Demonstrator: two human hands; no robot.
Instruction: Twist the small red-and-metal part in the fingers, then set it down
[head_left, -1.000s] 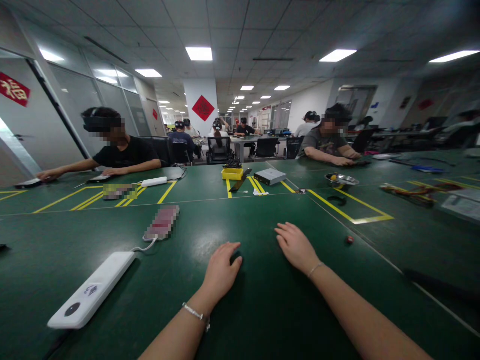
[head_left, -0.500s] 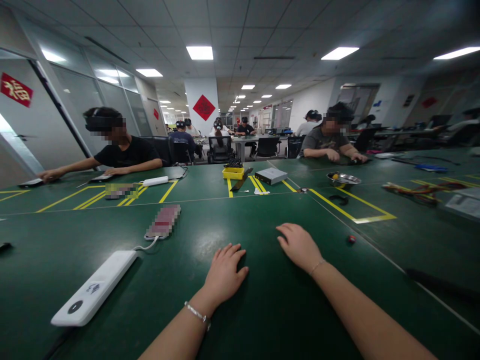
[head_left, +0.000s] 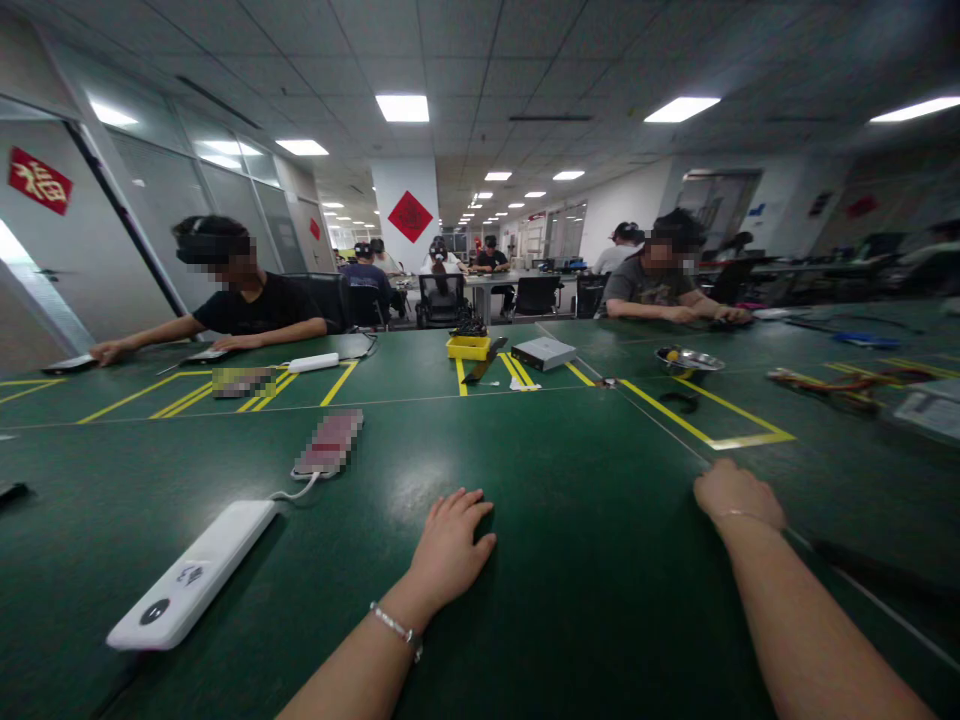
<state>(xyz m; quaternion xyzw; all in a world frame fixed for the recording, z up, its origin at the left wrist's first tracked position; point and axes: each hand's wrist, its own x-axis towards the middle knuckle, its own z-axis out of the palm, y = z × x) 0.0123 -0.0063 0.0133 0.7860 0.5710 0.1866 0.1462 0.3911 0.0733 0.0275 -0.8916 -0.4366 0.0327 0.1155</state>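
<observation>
My left hand (head_left: 454,545) lies palm down on the green table (head_left: 570,620), its fingers spread and nothing under them that I can see. A beaded bracelet circles that wrist. To the right, my right hand (head_left: 739,495) is lowered at the seam in the tabletop, back of the hand up. Its fingers bend down out of sight, so whether they hold anything is hidden. The small red object seen earlier at this spot is not visible now. Left of my left hand lie a white power bank (head_left: 196,575) and a cabled phone (head_left: 330,442).
Across the table sit two people, one at left (head_left: 259,300) and one at right (head_left: 652,285). Further back are a yellow bin (head_left: 468,348), a grey box (head_left: 543,352), a metal bowl (head_left: 690,360) and bundled wires (head_left: 840,385). Yellow tape (head_left: 752,440) marks the surface.
My right hand has moved right, from the middle of the table to the seam, where the small red object was; that object is out of sight. My left hand stays put.
</observation>
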